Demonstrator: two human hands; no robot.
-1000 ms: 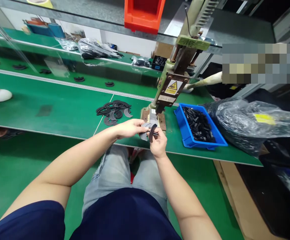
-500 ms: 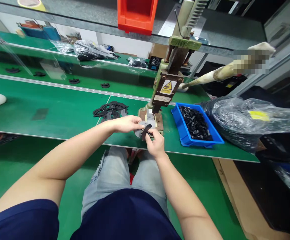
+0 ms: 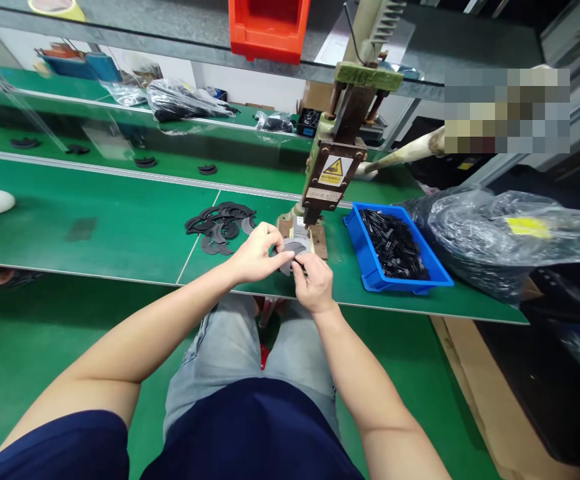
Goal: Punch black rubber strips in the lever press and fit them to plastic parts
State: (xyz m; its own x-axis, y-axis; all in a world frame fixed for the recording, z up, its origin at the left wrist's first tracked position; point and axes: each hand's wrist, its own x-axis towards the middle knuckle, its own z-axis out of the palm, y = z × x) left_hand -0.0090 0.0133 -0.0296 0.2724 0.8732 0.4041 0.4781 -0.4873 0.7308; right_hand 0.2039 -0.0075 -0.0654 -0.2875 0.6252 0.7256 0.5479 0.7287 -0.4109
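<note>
At the near side of the press base [image 3: 319, 245], a curved dark-grey piece [image 3: 296, 247] sits between both hands, long axis roughly crosswise, the left hand [image 3: 261, 257] pinching its left end, the right hand [image 3: 315, 279] closed thumb-to-finger on its near right edge.

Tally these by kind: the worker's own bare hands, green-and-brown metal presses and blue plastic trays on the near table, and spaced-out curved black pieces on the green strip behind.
Left hand and right hand: 2
Green-and-brown metal press: 1
Blue plastic tray: 1
Spaced-out curved black pieces: 5
Total: 9
</note>
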